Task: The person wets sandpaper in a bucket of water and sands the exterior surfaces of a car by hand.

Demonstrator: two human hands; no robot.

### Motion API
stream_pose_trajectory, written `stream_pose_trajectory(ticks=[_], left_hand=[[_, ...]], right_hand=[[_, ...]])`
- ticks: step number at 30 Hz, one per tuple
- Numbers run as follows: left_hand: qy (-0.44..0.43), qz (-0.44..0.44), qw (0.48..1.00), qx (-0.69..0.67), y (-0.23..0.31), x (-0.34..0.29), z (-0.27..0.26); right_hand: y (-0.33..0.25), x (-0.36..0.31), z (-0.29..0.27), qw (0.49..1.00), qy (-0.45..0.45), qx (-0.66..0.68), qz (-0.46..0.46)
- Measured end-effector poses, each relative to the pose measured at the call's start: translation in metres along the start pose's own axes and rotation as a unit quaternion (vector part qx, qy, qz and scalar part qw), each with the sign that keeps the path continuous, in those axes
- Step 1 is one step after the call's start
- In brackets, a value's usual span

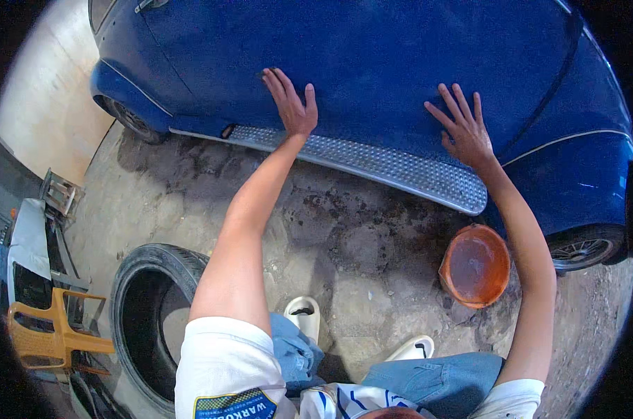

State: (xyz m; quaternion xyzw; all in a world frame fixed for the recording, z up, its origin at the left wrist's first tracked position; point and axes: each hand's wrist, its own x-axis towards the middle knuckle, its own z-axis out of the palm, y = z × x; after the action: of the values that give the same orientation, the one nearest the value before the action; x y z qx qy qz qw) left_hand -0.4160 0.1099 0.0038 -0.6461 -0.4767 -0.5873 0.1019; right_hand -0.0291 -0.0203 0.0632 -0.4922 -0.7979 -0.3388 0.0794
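A dark blue car (372, 63) with a rounded body stands side-on in front of me. My left hand (292, 105) is on its side panel, fingers stretched out and thumb apart. To the right, my right hand (464, 129) is also at the panel with its fingers spread. Neither hand shows anything held, though the surface under each palm is hidden. Below both hands runs a silver, dimpled running board (372, 164). A small dark reddish object (227, 130), too small to name, sits at the board's left end.
An orange-brown bucket (477, 265) of murky liquid stands by my right forearm. A loose tyre (145, 314) lies left of my legs, near a yellow plastic chair (54, 332) and a small wooden stool (59, 193). The concrete floor (358, 279) has dark wet patches.
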Motion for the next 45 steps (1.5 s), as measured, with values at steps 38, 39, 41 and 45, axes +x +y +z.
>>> stream_pose_trajectory(ticks=[38, 39, 41, 45], left_hand=[[0.229, -0.256, 0.916, -0.209, 0.031, 0.032, -0.006], [0.227, -0.242, 0.922, -0.197, 0.032, 0.033, -0.007], [0.226, -0.228, 0.928, -0.186, 0.034, 0.033, -0.006], [0.232, -0.269, 0.914, -0.196, 0.035, 0.038, 0.000]], right_hand=[[0.000, -0.036, -0.008, 0.995, -0.086, 0.031, -0.043], [0.000, -0.036, -0.007, 0.996, -0.064, 0.029, -0.052], [0.000, -0.037, -0.008, 0.995, -0.079, 0.041, -0.045], [0.000, -0.039, -0.010, 0.995, -0.080, 0.026, -0.054]])
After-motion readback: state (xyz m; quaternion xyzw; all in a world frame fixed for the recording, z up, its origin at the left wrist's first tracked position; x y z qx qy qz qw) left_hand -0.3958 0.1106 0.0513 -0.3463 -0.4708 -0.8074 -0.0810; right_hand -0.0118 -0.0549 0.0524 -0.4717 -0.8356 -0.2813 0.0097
